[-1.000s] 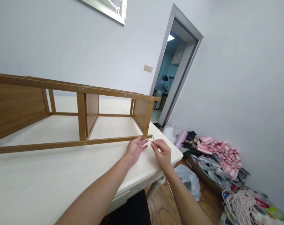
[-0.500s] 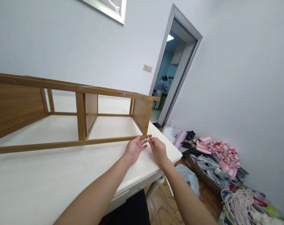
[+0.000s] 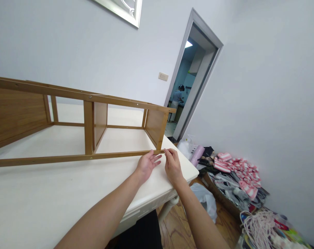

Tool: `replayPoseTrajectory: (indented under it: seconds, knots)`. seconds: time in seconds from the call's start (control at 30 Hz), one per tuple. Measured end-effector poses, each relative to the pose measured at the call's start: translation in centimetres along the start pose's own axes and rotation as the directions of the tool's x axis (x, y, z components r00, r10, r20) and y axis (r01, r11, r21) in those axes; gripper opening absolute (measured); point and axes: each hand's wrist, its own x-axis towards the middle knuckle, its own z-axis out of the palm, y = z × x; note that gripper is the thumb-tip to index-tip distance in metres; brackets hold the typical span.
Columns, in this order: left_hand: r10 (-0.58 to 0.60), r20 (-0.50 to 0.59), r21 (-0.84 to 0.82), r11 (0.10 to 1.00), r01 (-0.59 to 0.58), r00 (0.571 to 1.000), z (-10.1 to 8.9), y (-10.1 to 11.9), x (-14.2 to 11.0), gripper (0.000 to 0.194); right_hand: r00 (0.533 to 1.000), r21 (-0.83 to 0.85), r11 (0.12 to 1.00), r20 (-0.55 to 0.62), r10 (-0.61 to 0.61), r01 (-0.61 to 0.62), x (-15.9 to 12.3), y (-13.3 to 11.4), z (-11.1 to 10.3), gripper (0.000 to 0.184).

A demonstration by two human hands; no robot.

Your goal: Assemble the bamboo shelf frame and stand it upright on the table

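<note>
Most of the wooden frame looks joined: it lies lengthwise on our worktop, running from 9 to 12 o'clock of our left hand, with a middle upright at 10 o'clock and an end panel near 12. Round fittings show in the rails beside that upright. Work seems to remain at the near rail's right end. There our right hand pinches its fingertips together; we cannot tell what they hold, or whether that hidden joint is fastened. Our left is loosely open, gripping nothing, its thumb against the near rail.
</note>
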Motion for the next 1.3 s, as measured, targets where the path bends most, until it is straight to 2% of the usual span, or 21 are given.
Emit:
replayPoseTrajectory:
  seconds: [0.2,0.4,0.8,1.3]
  knots:
    - [0.006,-0.002,-0.007,1.0,-0.006,1.0,0.02,-0.1,0.08,0.019,0.998,0.045,0.999,0.049,0.029,-0.031,-0.12,0.45,0.03,0.034]
    - [0.004,-0.009,-0.001,1.0,-0.004,1.0,0.16,-0.09,-0.04,0.021,0.997,0.059,0.995,0.027,0.073,-0.075,-0.13,0.3,-0.12,0.027]
    - [0.01,0.004,0.007,1.0,-0.01,1.0,0.22,-0.12,-0.05,0.023,0.993,0.013,1.0,0.117,-0.004,0.003,0.14,0.15,0.12,0.031]
    - [-0.01,0.011,0.037,0.999,0.01,1.0,0.41,-0.03,-0.25,0.026,0.985,-0.092,0.983,0.086,-0.151,0.159,0.13,0.48,0.28,0.042]
